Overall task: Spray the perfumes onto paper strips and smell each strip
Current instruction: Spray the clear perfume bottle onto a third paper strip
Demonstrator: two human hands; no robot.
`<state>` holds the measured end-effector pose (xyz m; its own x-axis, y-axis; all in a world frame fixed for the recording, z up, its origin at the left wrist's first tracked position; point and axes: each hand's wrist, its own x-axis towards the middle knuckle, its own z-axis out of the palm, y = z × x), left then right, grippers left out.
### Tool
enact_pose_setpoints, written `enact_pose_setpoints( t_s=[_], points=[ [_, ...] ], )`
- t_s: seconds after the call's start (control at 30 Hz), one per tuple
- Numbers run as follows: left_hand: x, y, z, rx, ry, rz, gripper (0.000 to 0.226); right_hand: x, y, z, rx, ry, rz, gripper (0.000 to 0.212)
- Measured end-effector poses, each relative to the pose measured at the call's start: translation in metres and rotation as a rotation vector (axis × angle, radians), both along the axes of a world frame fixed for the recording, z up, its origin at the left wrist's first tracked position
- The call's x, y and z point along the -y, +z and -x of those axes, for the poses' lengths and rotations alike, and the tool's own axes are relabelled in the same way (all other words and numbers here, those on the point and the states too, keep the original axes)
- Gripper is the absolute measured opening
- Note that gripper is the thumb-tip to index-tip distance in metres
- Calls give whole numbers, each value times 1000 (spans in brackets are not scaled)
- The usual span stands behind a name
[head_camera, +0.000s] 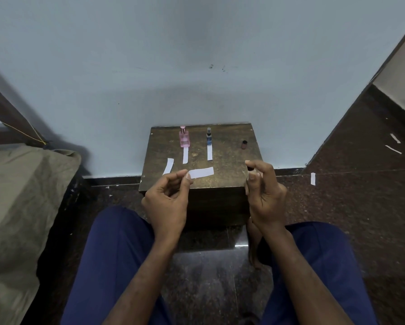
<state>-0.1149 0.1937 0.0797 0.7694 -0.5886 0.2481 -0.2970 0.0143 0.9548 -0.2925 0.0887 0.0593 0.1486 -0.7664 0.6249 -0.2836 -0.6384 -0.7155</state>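
Left hand [166,202] pinches a paper strip [201,172] lying crosswise, pointing toward the right hand [263,193], whose curled fingers hold a small dark bottle [250,168]

**Both hands raised in front of you**

Your left hand [167,202] is lifted palm-in, thumb and forefinger pinched together at the tips. Your right hand [263,195] is upright beside it, fingers curled, forefinger hooked over. Both forearms reach forward from your lap.

Over a small wooden stool [229,160], the left hand [167,202] pinches a paper strip [201,172]; the right hand [263,191] grips a dark bottle [250,168] (mostly hidden).
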Motion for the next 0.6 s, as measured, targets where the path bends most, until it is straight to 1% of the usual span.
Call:
enact_pose_setpoints(
  t_s=[0.07, 0.13, 0.17, 0.23, 0.27, 0.3, 0.33, 0.37, 0.4, 0.43, 0.47, 0.53, 0.6],
  points=[
    [2, 4, -6, -70, -70, -6, 19, 3, -3, 1, 4, 30, -61, 26],
    [6, 11, -19, -200, -149, 58, 18, 7, -2, 4, 36, 58, -119, 27],
    [6, 15, -27, -311, -200, 112, 17, 9, -1, 6, 49, 61, -141, 26],
    [5, 16, -47, -671, -364, 271, 15, 12, 0, 10, 79, 57, -192, 24],
    [6, 15, -57, -789, -438, 289, 16, 14, 0, 11, 97, 53, -222, 24],
    [7, 8, -66, -760, -461, 199, 18, 15, -1, 11, 109, 48, -255, 25],
    [10, -3, -73, -524, -437, -6, 18, 15, -3, 10, 114, 42, -288, 26],
    [11, -16, -78, -108, -414, -287, 16, 16, -4, 9, 114, 39, -323, 27],
    [13, -29, -82, 233, -381, -504, 13, 16, -6, 8, 110, 41, -361, 28],
    [15, -38, -81, 421, -340, -628, 11, 17, -8, 7, 101, 48, -401, 29],
    [16, -41, -77, 404, -319, -652, 10, 17, -9, 6, 86, 56, -440, 31],
    [21, -42, -73, 96, -373, -534, 10, 19, -12, 3, 52, 60, -494, 39],
    [23, -32, -70, -322, -475, -370, 14, 21, -13, 1, 18, 55, -502, 45]
  ],
)
